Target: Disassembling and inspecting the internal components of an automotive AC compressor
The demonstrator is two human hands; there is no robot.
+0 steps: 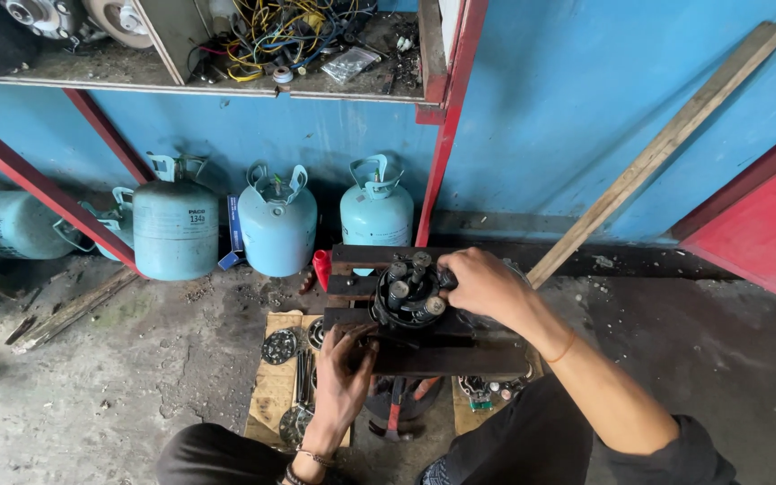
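Observation:
A round black metal assembly with several upright cylinders sits clamped in a dark vise-like stand. My right hand grips the assembly's right side from above. My left hand rests against the stand's left front edge, fingers curled on the dark bar beneath the assembly; what they hold is hidden. A red-handled tool lies on the stand's left end.
Three pale blue gas cylinders stand against the blue wall. Wooden boards with round metal discs and small parts lie on the concrete floor beside the stand. A long wooden plank leans on the wall. A cluttered shelf hangs overhead.

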